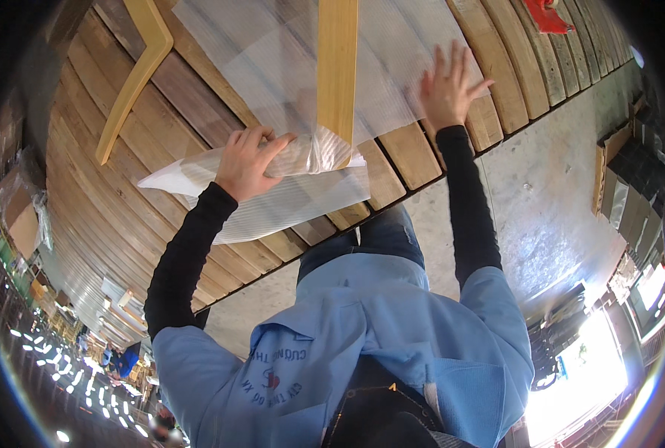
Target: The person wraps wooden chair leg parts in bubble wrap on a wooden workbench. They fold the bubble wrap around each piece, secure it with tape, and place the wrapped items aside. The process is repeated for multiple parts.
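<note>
A long, light wooden bar point(337, 67) lies on a translucent white foam wrapping sheet point(272, 45). The sheet's near part is folded up around the bar's near end. My left hand point(249, 160) is closed on this folded foam, its thumb pointing toward the bar. My right hand point(448, 88) is open, fingers spread, over the right edge of the sheet; I cannot tell whether it presses down. No object is in it. To the left of the sheet, a bent wooden piece point(140, 86) lies bare on the slats.
The work surface is a table of wooden slats point(116, 201), with its edge close to my body. A red object point(549, 16) lies at the far right. Cardboard boxes point(617, 168) stand to the right, beyond the grey floor point(530, 194).
</note>
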{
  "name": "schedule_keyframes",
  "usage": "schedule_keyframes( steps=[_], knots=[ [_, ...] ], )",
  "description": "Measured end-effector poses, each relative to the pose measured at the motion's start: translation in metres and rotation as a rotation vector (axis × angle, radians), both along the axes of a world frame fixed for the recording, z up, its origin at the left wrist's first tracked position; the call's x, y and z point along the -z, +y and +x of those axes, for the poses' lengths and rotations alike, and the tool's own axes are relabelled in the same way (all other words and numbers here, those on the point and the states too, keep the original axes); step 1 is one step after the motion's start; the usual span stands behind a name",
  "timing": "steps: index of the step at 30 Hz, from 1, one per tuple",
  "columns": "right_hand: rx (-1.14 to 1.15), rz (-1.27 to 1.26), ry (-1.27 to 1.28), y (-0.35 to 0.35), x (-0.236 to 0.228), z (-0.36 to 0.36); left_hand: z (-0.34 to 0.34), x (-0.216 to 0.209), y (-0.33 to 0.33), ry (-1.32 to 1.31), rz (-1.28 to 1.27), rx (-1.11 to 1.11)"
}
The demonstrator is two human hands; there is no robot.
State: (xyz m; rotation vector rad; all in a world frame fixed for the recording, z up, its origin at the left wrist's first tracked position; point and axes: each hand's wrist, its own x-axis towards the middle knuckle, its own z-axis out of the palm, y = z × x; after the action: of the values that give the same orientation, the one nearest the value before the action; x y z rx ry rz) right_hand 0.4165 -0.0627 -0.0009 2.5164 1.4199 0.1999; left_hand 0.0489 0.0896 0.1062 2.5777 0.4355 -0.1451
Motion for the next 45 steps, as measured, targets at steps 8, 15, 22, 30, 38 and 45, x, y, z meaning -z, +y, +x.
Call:
schedule_keyframes(
  steps=[8, 15, 22, 30, 38, 45],
  knots=[
    [-0.255, 0.211, 0.423, 0.04, 0.027, -0.077, -0.012, 0.048, 0.018, 0.001, 0.021, -0.041],
    [-0.189, 0.224, 0.405, 0.039, 0.028, -0.086, -0.019, 0.075, -0.005, 0.023, -0.009, -0.137],
    [-0.199, 0.181, 0.379, 0.035, 0.025, -0.084, -0.029, 0.078, 0.001, 0.075, -0.053, -0.117],
    [-0.19, 0.145, 0.365, 0.037, 0.021, -0.082, -0.051, 0.078, 0.006, 0.05, -0.06, -0.114],
    [-0.099, 0.174, 0.351, 0.033, 0.029, -0.101, -0.042, 0.081, -0.041, -0.034, -0.053, -0.226],
    [-0.097, 0.419, 0.391, 0.036, 0.032, -0.117, -0.051, 0.066, -0.047, -0.042, -0.122, -0.244]
  ],
)
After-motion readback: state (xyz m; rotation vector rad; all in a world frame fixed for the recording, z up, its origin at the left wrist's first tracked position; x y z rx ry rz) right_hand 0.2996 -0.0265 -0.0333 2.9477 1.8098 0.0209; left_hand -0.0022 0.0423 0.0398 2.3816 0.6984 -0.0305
